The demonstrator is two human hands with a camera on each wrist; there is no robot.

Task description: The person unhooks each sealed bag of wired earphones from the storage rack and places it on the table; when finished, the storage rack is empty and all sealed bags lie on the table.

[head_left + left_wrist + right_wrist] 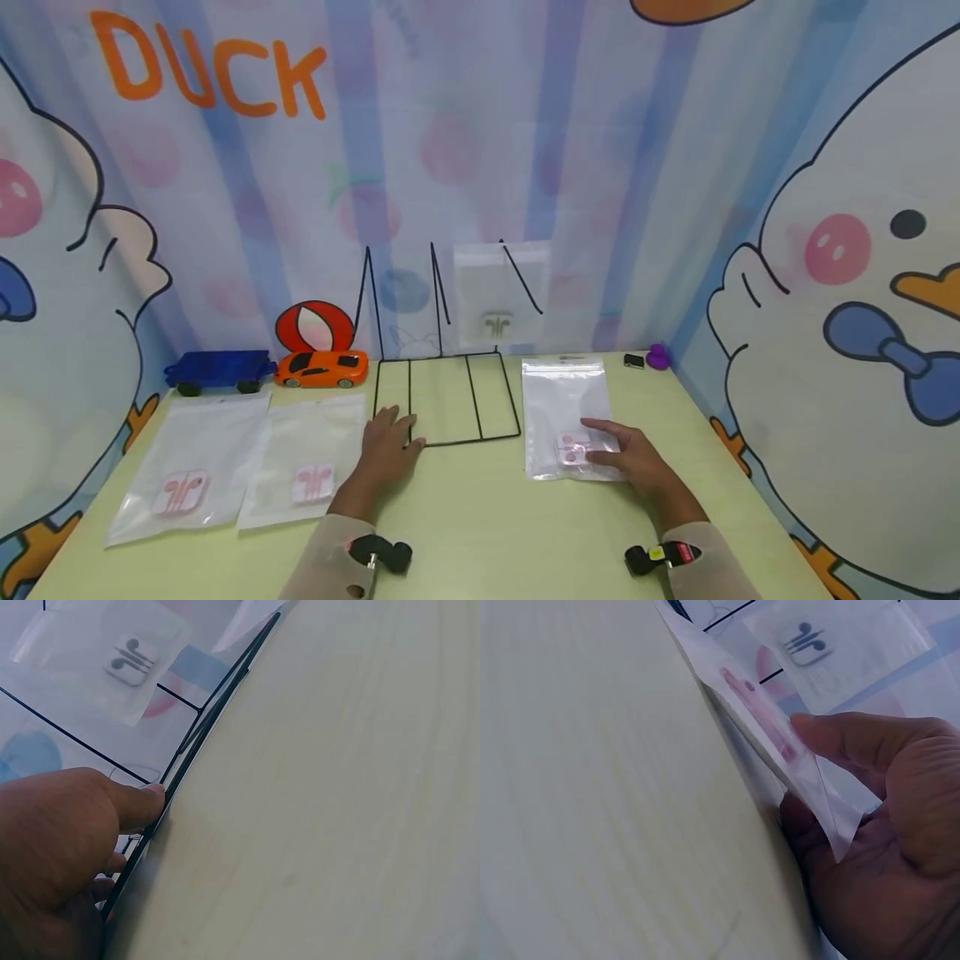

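A black wire display rack stands mid-table, its base flat and its prongs rising at the back. My left hand rests on the base's front left corner with fingers spread; the left wrist view shows the thumb against the wire. With the right hand I pinch the lower right edge of a clear zip bag holding pink earphones in a case. In the right wrist view the thumb lies over the bag and fingers are under its slightly raised edge. Another bag, with dark earphones, hangs on the rack.
Two more zip bags with pink earphones lie at the left. Behind them are a blue toy wagon, an orange toy car and a red-and-white ball. A small black item and a purple toy sit back right.
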